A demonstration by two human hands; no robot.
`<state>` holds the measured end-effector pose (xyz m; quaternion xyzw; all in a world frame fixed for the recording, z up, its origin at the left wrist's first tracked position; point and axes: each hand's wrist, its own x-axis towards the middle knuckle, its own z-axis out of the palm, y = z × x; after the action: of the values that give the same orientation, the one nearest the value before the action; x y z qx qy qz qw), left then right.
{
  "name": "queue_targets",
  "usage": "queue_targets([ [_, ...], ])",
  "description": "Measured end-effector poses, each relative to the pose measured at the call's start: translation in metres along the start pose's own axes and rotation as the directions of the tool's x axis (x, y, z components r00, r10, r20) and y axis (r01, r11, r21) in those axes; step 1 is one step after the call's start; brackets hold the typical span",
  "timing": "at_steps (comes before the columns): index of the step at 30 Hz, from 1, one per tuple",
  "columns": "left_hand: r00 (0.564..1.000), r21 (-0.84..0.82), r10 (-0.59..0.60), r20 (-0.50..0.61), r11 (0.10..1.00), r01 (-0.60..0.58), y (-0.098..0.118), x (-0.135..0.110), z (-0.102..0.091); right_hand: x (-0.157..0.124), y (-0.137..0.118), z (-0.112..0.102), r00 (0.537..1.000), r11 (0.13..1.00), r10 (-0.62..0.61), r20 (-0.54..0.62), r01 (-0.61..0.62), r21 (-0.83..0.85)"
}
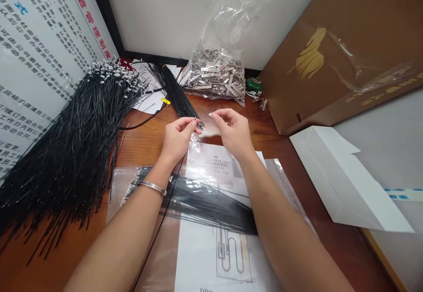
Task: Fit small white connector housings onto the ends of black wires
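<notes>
1. 6 o'clock: bagged black cables (205, 204) under forearms; slick plastic could slide if an arm drags.
2. 7 o'clock: single thin black cable (155, 234) trails down from left hand (178, 138); could snag if tugged.
3. Centre: left hand pinches that cable, it seems; right hand (235, 131) narrow, contents can't tell. Loose pinch might drop it.
4. 11–12 o'clock: black cable bundle (178, 96) close by; strands could tangle.

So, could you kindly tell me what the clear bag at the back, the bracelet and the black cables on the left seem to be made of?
The clear bag looks like thin, glossy plastic film: see-through, creased, with bright glints. The bracelet is probably polished metal, silvery and shiny. The black cables seem plastic-coated, smooth and dark; their cores are hidden.
</notes>
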<state>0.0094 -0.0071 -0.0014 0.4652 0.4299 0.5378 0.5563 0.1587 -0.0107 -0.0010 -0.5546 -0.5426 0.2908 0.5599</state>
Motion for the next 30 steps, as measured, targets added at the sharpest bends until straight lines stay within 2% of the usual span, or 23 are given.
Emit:
queue_targets([
  [2,1.000,0.003,0.018,-0.010,1.000,-0.018,-0.002,0.001,0.000,-0.004,-0.004,0.012,0.999,0.986,0.040,0.029,-0.044,0.163],
  [4,0.999,0.007,0.037,-0.021,0.999,-0.037,-0.002,0.002,-0.001,-0.007,-0.007,0.021,0.997,0.971,0.056,0.056,-0.067,0.229],
  [14,0.995,-0.042,0.002,-0.100,0.999,-0.006,0.000,0.002,0.000,-0.012,-0.005,0.034,1.000,0.989,0.028,-0.001,-0.028,0.142],
  [19,0.995,-0.044,0.016,-0.096,0.999,-0.020,0.001,0.002,0.000,-0.013,-0.006,0.037,0.998,0.985,0.064,-0.001,-0.063,0.163],
  [25,0.998,-0.035,-0.001,-0.066,0.999,-0.002,0.001,0.000,-0.001,-0.012,-0.008,0.038,0.999,0.964,0.049,-0.014,-0.044,0.263],
  [30,0.999,-0.060,-0.034,-0.016,0.998,0.033,0.003,-0.001,-0.001,-0.010,-0.007,0.037,0.985,0.912,0.171,0.038,-0.173,0.372],
])
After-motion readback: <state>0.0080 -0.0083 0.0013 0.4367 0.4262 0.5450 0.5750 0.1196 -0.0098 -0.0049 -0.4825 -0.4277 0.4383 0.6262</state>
